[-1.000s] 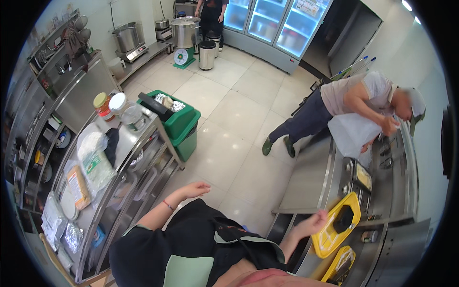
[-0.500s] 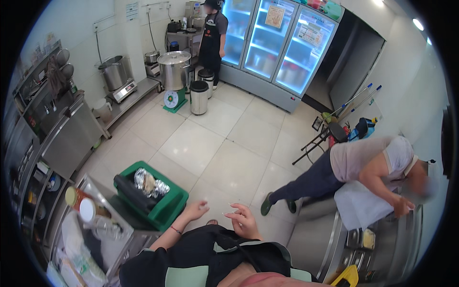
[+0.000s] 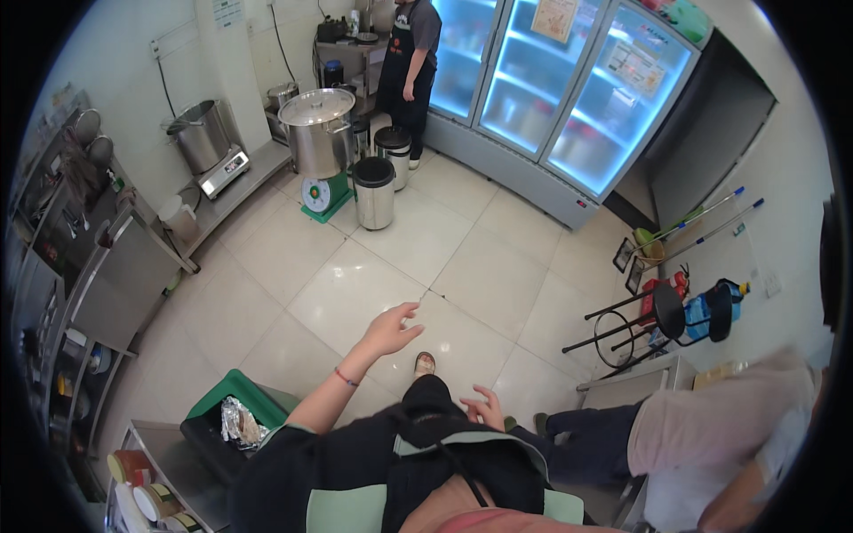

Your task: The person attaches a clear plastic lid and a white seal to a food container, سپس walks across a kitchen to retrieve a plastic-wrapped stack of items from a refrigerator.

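Stretched forward over the tiled floor (image 3: 498, 258), my left hand (image 3: 389, 332) holds nothing and its fingers are apart. A thin red and blue bracelet (image 3: 346, 377) is round that wrist. My right hand (image 3: 484, 409) hangs lower, near my body, with loosely bent, parted fingers and nothing in them. One of my shoes (image 3: 425, 364) shows on the floor between the two hands. To the left of my left forearm stands a green bin (image 3: 258, 391) with a black inner part, and crumpled foil (image 3: 240, 422) lies in it.
Metal shelving (image 3: 115, 284) lines the left wall. Ahead are a large lidded pot (image 3: 317, 133) on a green scale (image 3: 329, 195), a steel bin (image 3: 374, 200), a person in an apron (image 3: 410, 80) and glass-door fridges (image 3: 569, 98). Black stools (image 3: 668, 309) and a bending person (image 3: 711, 426) are right.
I have moved forward across the floor. My left hand has reached ahead; the green bin has slid back and left in view, and the bending person now appears lower at the right.
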Available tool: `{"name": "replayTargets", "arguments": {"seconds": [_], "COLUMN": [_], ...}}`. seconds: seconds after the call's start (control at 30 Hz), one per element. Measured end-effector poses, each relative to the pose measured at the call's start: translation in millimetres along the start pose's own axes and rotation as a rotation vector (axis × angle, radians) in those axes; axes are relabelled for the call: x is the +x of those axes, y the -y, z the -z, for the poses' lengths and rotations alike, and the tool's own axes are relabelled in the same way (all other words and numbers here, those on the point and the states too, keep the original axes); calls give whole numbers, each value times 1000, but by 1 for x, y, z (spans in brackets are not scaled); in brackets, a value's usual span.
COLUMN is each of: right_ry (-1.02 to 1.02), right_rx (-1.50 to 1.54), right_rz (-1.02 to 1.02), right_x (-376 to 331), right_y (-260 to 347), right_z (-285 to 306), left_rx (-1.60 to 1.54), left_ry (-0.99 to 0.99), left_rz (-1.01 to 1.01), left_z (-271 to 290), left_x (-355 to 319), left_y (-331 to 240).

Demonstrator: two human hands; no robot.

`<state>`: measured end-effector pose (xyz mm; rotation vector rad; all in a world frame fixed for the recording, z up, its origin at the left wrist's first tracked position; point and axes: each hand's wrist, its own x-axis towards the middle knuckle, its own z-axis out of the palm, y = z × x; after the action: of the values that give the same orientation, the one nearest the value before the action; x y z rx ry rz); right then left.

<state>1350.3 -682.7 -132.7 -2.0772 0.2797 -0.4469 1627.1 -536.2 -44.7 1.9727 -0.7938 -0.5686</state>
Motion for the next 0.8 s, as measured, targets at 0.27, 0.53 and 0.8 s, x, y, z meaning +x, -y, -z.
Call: {"name": "replayTargets", "arguments": {"seconds": [0.27, 0.53, 0.8], "right_ry": [82, 6, -250], "right_rx": [-210, -269, -122], "right_rz": [506, 514, -183], "right_x": [328, 555, 696], "right_y": [12, -47, -213], "right_z": [59, 132, 238], "left_rx": [-69, 512, -8], "left_ry": [250, 425, -116], "left_rz": [96, 1324, 936], "left_z": [7, 46, 8], "left_x": [232, 103, 224], "left_y": [101, 349, 195]}}
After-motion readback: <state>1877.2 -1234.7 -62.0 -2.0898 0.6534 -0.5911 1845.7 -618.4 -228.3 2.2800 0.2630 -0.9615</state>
